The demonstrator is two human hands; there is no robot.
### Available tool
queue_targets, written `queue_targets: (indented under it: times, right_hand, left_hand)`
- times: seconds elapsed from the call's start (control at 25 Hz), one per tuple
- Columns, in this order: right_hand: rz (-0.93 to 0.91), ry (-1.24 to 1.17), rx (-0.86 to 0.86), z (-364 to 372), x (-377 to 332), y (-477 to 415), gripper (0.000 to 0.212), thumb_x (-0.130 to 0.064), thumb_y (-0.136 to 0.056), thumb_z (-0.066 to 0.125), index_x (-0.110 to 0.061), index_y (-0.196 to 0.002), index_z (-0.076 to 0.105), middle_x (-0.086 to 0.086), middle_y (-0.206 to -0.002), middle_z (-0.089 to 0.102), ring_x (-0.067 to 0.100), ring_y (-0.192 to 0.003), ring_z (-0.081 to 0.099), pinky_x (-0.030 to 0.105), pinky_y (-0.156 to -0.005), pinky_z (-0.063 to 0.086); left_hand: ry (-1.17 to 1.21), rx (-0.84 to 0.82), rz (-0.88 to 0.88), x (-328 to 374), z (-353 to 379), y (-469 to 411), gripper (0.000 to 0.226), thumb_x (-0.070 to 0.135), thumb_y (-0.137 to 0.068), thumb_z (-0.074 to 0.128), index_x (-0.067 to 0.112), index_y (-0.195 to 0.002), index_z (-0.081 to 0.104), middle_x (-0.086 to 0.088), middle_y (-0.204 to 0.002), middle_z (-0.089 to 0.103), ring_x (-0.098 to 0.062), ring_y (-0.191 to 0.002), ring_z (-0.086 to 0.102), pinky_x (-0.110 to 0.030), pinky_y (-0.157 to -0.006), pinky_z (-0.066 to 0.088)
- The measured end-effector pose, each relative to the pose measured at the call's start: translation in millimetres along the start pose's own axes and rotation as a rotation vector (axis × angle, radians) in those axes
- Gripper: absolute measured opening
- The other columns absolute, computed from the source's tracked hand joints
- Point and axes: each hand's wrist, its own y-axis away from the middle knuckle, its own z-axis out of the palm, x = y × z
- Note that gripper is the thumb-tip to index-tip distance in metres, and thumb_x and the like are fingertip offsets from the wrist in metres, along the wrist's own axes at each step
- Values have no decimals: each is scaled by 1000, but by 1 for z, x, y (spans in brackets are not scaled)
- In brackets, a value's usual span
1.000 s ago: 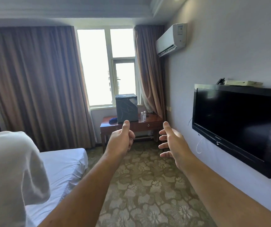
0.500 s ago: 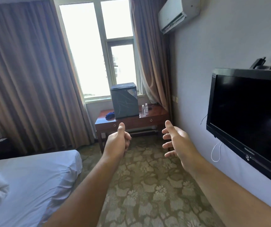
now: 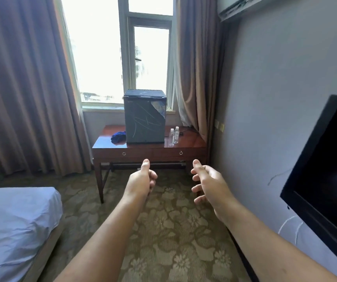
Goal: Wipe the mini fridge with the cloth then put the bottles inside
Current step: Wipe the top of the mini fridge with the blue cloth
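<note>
Holding nothing, your left hand [image 3: 141,181] curls in a thumb-up fist and your right hand [image 3: 209,184] spreads its fingers loosely. Beyond, the mini fridge [image 3: 144,117] stands on the desk [image 3: 186,143], cloth [image 3: 118,136] just left of it, bottles [image 3: 174,135] just right.

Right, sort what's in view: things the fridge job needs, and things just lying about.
For the job:
mini fridge
blue cloth
two bottles

Just there:
desk
bed
TV
curtains
</note>
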Motion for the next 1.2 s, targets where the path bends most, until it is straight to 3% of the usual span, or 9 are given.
queue_targets:
  times: [0.28,0.56,0.8,1.2]
  right_hand:
    - [36,-75,-17,34,0,-201,44,-59,-100,48,-19,-105,67,8,-114,64,16,-81,63,27,-54,57]
    - [88,-208,-77,40,61,-434,40,-55,-98,55,-17,-107,67,-1,-97,61,15,-79,63,28,-53,56]
    - [120,-179,-122,31,54,-617,43,-55,-98,56,-14,-105,67,2,-95,60,14,-76,60,29,-53,54]
    - [105,-81,-284,196,47,-821,33,-53,-96,61,-21,-100,67,1,-98,66,15,-76,63,34,-58,56]
  left_hand:
    - [52,-16,-14,31,38,-183,59,56,-106,36,16,-69,58,6,-50,45,-10,-43,36,-24,-45,29]
    - [-9,31,-71,-1,135,-393,57,54,-106,38,16,-69,57,4,-50,44,-12,-43,34,-25,-46,27]
    - [-38,64,-84,36,200,-539,52,54,-105,40,17,-73,58,4,-52,45,-11,-43,36,-24,-45,29]
    - [79,99,-123,25,156,-784,52,53,-106,38,17,-76,60,5,-53,46,-10,-44,37,-25,-48,32]
